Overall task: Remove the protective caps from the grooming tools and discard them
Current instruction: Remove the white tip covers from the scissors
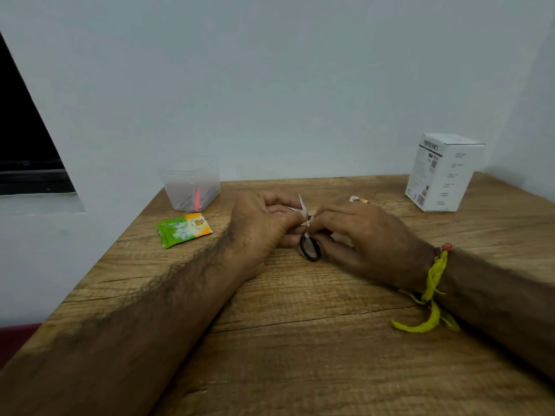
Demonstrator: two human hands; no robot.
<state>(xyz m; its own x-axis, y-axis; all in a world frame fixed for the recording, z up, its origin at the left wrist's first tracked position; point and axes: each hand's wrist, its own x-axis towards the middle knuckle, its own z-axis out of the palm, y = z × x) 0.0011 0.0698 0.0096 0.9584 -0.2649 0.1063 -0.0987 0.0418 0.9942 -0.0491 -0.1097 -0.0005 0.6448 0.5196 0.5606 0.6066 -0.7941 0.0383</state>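
While pinched by both hands (264, 226): small steel scissors (307, 232), blk oval loop.

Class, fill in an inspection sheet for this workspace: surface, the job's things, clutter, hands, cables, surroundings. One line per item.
Surface: wooden table, grain and cracks visible.
Job's things: small scissors with black finger loops, held between both hands, blades pointing away from the person; whether a cap is on cannot be told. Clear plastic container at the back left holds more tools, one pink.
Clutter: green and orange sachet on the left; white box at the back right; small gold and white item behind the right hand.
Hands: left hand and right hand both pinch the scissors; yellow thread on the right wrist.
Cables: nothing seen.
Surroundings: pale wall; dark window at left.
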